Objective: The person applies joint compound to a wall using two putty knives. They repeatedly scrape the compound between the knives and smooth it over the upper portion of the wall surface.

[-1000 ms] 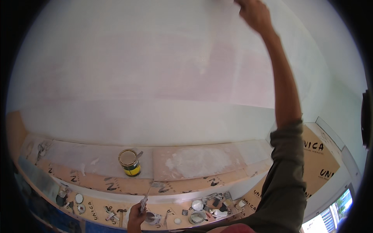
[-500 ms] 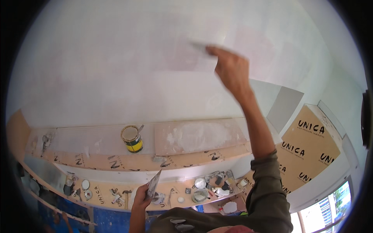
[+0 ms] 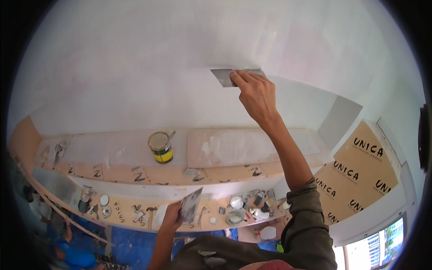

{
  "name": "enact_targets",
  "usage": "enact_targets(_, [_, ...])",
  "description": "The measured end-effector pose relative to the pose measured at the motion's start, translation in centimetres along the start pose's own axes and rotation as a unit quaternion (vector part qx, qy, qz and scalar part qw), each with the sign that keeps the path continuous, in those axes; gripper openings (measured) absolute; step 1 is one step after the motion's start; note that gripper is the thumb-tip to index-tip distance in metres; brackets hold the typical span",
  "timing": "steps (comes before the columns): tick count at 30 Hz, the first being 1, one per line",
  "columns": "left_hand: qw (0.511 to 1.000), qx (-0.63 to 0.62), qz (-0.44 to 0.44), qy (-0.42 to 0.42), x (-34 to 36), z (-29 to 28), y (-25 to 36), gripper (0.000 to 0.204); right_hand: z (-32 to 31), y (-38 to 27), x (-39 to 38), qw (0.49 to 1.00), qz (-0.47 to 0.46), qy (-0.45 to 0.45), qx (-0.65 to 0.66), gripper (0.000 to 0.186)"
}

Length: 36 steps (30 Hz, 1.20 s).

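My right hand (image 3: 258, 92) grips a thin, flat metal scraper blade (image 3: 221, 78), its long edge lying at the pale, patchily coated wall (image 3: 135, 96). The fingers are closed over the blade's upper side. Lower down, my left hand (image 3: 170, 217) is closed on a second flat metal scraper (image 3: 192, 204), held up at a slant with whitish smears on its face. Between the hands and to the left, a yellow and dark tin (image 3: 164, 155) with a crusted rim stands on the upper ledge, a tool handle leaning out of it.
A smeared board (image 3: 234, 153) lies along the ledge (image 3: 96, 146). Below, a shelf (image 3: 180, 228) carries a hammer (image 3: 150, 216), a tub (image 3: 235, 218) and several small tools. Brown laminate-wrapped panels (image 3: 360, 166) stand at right. Another person in blue (image 3: 74, 255) is at lower left.
My right hand has come down from higher on the wall, bringing its scraper lower. My left hand's scraper has turned to show more of its face. The view has shifted slightly.
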<state>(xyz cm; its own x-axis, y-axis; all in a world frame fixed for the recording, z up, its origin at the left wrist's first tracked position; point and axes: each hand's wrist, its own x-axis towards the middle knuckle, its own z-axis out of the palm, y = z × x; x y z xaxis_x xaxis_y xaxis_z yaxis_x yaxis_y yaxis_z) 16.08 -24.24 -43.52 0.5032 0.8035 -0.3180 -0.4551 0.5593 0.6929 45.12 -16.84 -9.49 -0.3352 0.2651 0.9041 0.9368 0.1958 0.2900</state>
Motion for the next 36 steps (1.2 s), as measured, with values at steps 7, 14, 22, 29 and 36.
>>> enact_targets(7, [0.997, 0.022, 0.007, -0.069, 3.9, 10.5, 6.4, 0.027, -5.7, -3.6, -5.9, 0.8, 0.386, -0.099, 0.447, 0.013])
enact_targets(14, [0.99, -0.061, -0.034, -0.121, 2.2, 14.1, 5.9, 0.024, -8.3, -10.2, -13.8, 0.937, 0.052, -0.094, 0.332, 0.023])
enact_targets(22, [0.997, -0.058, 0.002, -0.054, 2.3, 13.4, 5.5, 0.022, -10.1, -9.4, -19.1, 0.954, -0.022, -0.097, 0.284, 0.015])
enact_targets(29, [0.99, 0.126, 0.028, -0.049, 2.0, 10.8, 6.3, 0.026, -10.7, -6.3, -13.9, 0.898, 0.075, -0.234, 0.366, 0.022])
enact_targets(36, [0.974, 0.192, -0.09, -0.075, 2.5, 10.1, 5.2, 0.028, -6.2, -5.9, -13.9, 0.733, 0.009, -0.519, 0.439, 0.019])
